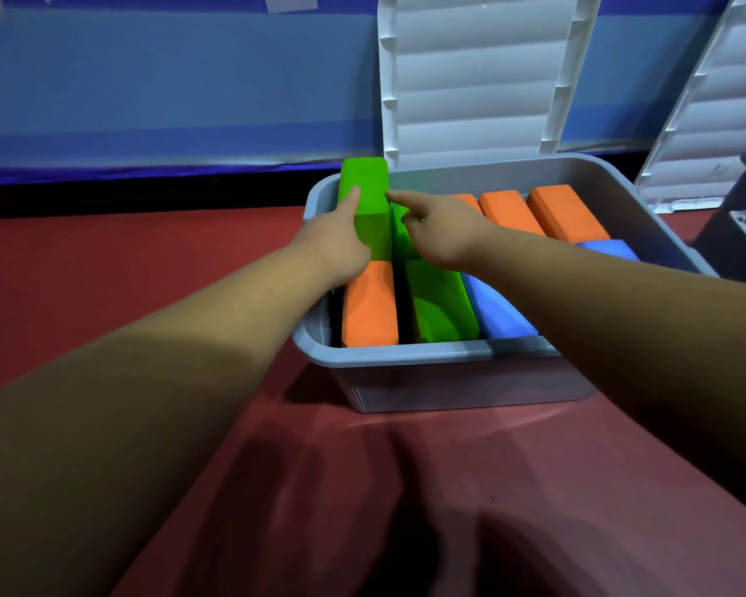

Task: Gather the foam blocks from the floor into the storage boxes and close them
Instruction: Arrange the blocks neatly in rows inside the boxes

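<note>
In the far-left corner of the storage box, the raised green block, lying lengthwise away from the person, is touched by the left hand and by a straight forefinger of the right hand. Whether it is gripped by the left hand cannot be told.

Storage box nearly packed. Only gaps: dark slot between orange block and green block at near edge, thin strip along left wall. Tall green block pokes above rim at far-left corner, left hand and right hand flanking it. Upright lid walls off far edge. Floor left of box open; second box crowds right.
</note>
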Action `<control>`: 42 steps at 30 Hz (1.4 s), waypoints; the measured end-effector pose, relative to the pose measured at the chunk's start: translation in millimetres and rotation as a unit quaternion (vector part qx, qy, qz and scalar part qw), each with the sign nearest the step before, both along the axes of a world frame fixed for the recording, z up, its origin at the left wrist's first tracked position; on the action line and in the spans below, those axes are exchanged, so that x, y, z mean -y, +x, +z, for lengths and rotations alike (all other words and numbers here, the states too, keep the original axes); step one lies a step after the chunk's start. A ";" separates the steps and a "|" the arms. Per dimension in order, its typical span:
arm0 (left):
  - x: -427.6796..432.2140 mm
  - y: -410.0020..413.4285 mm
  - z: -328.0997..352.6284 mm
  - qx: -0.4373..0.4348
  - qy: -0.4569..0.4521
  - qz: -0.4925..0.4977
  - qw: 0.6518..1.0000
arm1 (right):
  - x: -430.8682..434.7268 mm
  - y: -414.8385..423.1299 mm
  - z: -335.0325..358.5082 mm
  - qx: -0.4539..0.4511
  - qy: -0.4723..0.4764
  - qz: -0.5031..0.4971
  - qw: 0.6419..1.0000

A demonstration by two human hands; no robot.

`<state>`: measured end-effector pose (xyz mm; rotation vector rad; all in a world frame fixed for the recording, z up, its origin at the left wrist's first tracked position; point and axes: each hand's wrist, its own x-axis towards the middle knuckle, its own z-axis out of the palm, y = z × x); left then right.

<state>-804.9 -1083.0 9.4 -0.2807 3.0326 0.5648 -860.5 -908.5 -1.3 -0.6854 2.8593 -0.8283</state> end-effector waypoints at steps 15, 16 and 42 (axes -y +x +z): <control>-22.3 -33.3 -4.5 0.274 -0.219 -0.082 0.933 | -1.9 -2.2 -27.4 -0.029 0.239 0.058 0.969; -19.3 -37.0 -7.5 0.298 -0.186 -0.065 0.934 | -1.8 -0.4 -26.8 -0.024 0.250 0.059 0.966; -83.1 -34.2 -30.9 0.164 -0.135 -0.140 0.967 | -103.1 4.9 -57.4 -0.109 0.131 0.104 0.980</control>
